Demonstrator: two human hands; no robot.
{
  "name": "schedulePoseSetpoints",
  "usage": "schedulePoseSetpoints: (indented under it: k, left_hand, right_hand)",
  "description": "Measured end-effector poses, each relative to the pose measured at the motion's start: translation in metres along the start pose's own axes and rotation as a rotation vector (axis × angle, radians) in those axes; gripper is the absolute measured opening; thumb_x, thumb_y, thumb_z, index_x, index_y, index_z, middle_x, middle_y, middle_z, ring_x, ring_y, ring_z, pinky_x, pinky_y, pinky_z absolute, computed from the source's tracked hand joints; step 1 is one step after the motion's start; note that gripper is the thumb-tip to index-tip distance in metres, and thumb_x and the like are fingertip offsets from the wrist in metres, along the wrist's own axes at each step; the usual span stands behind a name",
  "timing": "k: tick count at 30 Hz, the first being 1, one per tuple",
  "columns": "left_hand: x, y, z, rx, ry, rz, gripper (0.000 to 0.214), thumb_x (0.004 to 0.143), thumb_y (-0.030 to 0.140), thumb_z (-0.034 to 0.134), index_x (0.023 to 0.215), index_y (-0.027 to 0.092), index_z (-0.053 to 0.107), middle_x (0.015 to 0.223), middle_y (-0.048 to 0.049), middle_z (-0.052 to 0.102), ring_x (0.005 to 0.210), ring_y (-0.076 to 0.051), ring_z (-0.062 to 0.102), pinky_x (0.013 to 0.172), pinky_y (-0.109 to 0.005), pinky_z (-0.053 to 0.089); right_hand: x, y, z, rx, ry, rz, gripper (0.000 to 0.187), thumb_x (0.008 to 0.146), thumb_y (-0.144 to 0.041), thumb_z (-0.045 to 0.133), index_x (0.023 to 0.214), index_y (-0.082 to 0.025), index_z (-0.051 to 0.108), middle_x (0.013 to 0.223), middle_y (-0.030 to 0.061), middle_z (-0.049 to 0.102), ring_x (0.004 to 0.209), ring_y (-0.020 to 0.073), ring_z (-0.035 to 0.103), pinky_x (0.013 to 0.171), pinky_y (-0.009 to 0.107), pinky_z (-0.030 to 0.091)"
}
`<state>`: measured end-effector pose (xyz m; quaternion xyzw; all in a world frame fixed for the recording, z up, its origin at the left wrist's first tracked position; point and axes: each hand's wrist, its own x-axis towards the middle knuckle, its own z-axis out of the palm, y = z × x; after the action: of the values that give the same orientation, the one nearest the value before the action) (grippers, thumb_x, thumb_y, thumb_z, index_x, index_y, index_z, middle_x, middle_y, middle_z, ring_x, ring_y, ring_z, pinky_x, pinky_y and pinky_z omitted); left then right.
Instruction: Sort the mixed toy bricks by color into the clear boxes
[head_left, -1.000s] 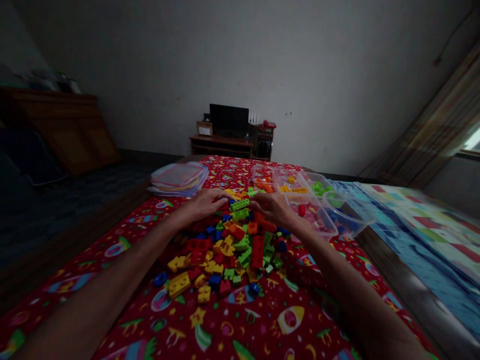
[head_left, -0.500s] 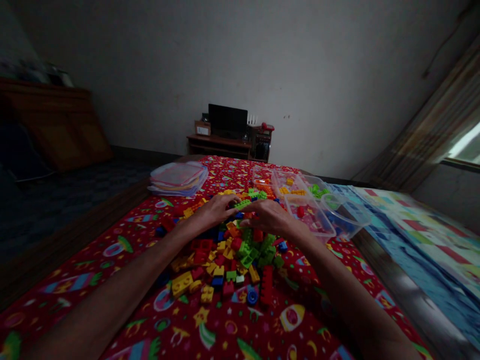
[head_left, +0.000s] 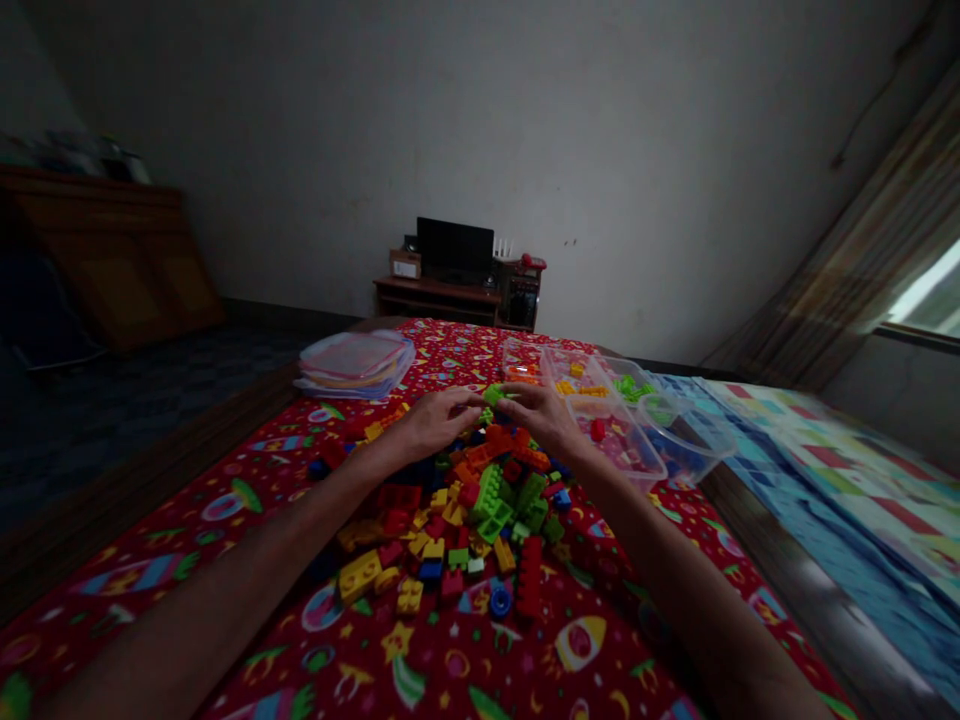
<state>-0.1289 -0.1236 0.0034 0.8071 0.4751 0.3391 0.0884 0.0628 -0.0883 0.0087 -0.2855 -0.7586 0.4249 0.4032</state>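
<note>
head | 2 hands, left point(head_left: 439, 422), right point(head_left: 541, 415), curled, grip unclear | 1 green brick point(head_left: 493, 395) between them | 1 brick heap point(head_left: 480, 520)

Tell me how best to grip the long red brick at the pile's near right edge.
Best pinched across its narrow width near the middle, coming from above on its right: the long red brick lies lengthwise, pointing away from the person, with bare bedspread on that side, while other bricks crowd its left.
</note>
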Motion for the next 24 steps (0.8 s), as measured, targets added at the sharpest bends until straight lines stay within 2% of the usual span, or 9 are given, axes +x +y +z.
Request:
schedulePoseSetpoints:
  k: [3,6,11,13,18,21,24]
  left_hand:
    - [-0.002,0.004,0.006,0.017,-0.029,0.047,0.035,0.087,0.039,0.046,0.109,0.018,0.064,0.109,-0.0068,0.068,0.100,-0.021,0.063,0.089,-0.034,0.049]
    - [-0.006,0.000,0.016,0.133,-0.056,0.091,0.035,0.084,0.041,0.054,0.107,0.017,0.063,0.110,-0.0096,0.066,0.102,-0.024,0.061,0.092,-0.038,0.048]
    - [-0.008,0.002,0.019,0.197,0.008,0.148,0.026,0.087,0.032,0.048,0.101,0.017,0.064,0.108,-0.0093,0.065,0.103,-0.022,0.059,0.093,-0.036,0.047]
    - [-0.006,0.009,0.016,0.156,0.005,0.103,0.028,0.088,0.035,0.047,0.098,0.018,0.065,0.101,-0.0073,0.068,0.095,-0.021,0.062,0.087,-0.034,0.050]
    - [-0.001,0.019,0.010,0.003,0.018,-0.085,0.044,0.084,0.055,0.046,0.092,0.018,0.067,0.092,-0.0052,0.071,0.083,-0.022,0.064,0.075,-0.031,0.051]
    - [-0.001,0.020,0.010,-0.041,0.007,-0.171,0.044,0.084,0.054,0.045,0.087,0.017,0.068,0.086,-0.0051,0.072,0.078,-0.022,0.065,0.071,-0.031,0.051]
    - [-0.002,0.022,0.008,-0.016,0.002,-0.174,0.037,0.084,0.047,0.048,0.084,0.016,0.069,0.083,-0.0041,0.072,0.075,-0.021,0.065,0.069,-0.030,0.050]
  right_hand:
    - [0.000,0.001,0.001,0.054,0.020,0.017,0.047,0.072,-0.061,0.059,0.088,-0.016,0.065,0.080,0.0036,0.066,0.069,0.0142,0.059,0.061,0.025,0.047]
    - [-0.003,-0.005,0.002,-0.063,0.038,-0.001,0.047,0.078,-0.062,0.051,0.077,-0.016,0.059,0.066,0.0004,0.059,0.058,0.0107,0.052,0.054,0.022,0.041]
    - [-0.004,-0.012,0.000,-0.190,0.003,0.006,0.051,0.085,-0.062,0.038,0.063,-0.018,0.048,0.053,-0.0030,0.047,0.049,0.0089,0.043,0.048,0.022,0.034]
    - [-0.002,-0.012,-0.001,-0.179,0.020,0.009,0.049,0.084,-0.062,0.040,0.065,-0.018,0.050,0.053,-0.0032,0.047,0.050,0.0092,0.044,0.048,0.022,0.034]
    - [0.000,-0.006,0.003,-0.038,0.085,-0.050,0.040,0.078,-0.057,0.053,0.080,-0.017,0.058,0.068,-0.0006,0.057,0.061,0.0109,0.051,0.054,0.021,0.038]
    - [0.000,-0.003,0.011,0.023,0.043,-0.053,0.037,0.075,-0.054,0.056,0.085,-0.018,0.059,0.073,0.0004,0.059,0.067,0.0127,0.054,0.059,0.023,0.041]
    - [-0.001,-0.004,0.015,-0.016,0.048,-0.085,0.033,0.078,-0.050,0.052,0.081,-0.018,0.057,0.074,0.0010,0.059,0.070,0.0135,0.054,0.063,0.024,0.041]
